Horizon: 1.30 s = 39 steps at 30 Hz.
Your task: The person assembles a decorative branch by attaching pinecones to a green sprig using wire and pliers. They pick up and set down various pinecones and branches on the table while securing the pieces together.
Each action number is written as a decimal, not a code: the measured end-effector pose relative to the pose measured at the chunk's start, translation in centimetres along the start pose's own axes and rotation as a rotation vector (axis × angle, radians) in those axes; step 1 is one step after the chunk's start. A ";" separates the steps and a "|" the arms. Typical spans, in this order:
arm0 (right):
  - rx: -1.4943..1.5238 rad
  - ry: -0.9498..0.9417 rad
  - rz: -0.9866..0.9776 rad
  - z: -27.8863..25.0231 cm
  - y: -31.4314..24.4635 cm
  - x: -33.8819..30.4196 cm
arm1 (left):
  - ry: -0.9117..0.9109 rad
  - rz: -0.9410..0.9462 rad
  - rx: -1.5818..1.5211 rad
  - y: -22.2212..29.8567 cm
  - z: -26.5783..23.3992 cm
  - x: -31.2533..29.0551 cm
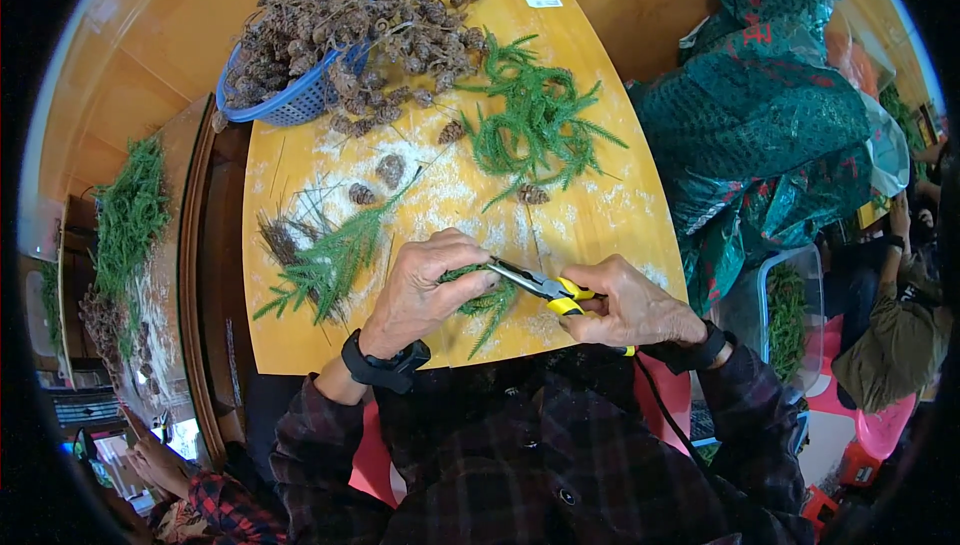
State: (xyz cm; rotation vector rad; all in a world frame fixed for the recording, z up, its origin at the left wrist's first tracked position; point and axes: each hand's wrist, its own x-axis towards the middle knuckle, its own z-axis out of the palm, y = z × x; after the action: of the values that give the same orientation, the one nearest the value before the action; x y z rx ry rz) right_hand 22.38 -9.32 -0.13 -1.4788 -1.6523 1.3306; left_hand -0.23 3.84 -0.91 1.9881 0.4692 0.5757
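At the left, a blue basket (pixel 297 103) full of cones (pixel 295 40) stands on the far part of the table (pixel 625 215). Nearer to the person lies a loose branch (pixel 340 253), beside dark thin stems (pixel 285 238). Next, the left hand (pixel 425 280) is closed, with thumb and fingers pinching a green sprig (pixel 490 303), which is above the near edge of the table. Behind it lies a green bunch (pixel 535 115). The tips of the pliers (pixel 543 287) are close to the left fingertips; what is between them, I cannot tell. The right hand (pixel 640 302) is wrapped around the yellow handles. For good work, I think the pinch should be firm but not crushing the needles, the tips clear of the skin, and the squeeze slow and even.
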 end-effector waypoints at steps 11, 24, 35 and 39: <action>-0.001 -0.007 -0.067 -0.3 0.3 0.4 | -0.076 -0.089 -0.156 -0.3 -0.2 0.1; -0.879 0.318 -0.030 -2.2 1.4 0.2 | -0.051 -0.399 -0.320 0.7 -0.9 -0.2; -0.314 0.405 -0.236 -1.6 -1.6 1.0 | -0.117 -0.378 -0.334 2.3 0.5 0.7; -0.067 0.227 -0.287 -0.3 -3.0 1.8 | -0.086 -0.290 -0.310 3.9 1.2 1.5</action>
State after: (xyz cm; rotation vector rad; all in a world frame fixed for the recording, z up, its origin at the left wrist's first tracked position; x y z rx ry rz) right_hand 21.02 -7.24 2.32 -1.3155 -1.6961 0.9269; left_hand 2.04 2.04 2.38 1.6068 0.5664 0.3544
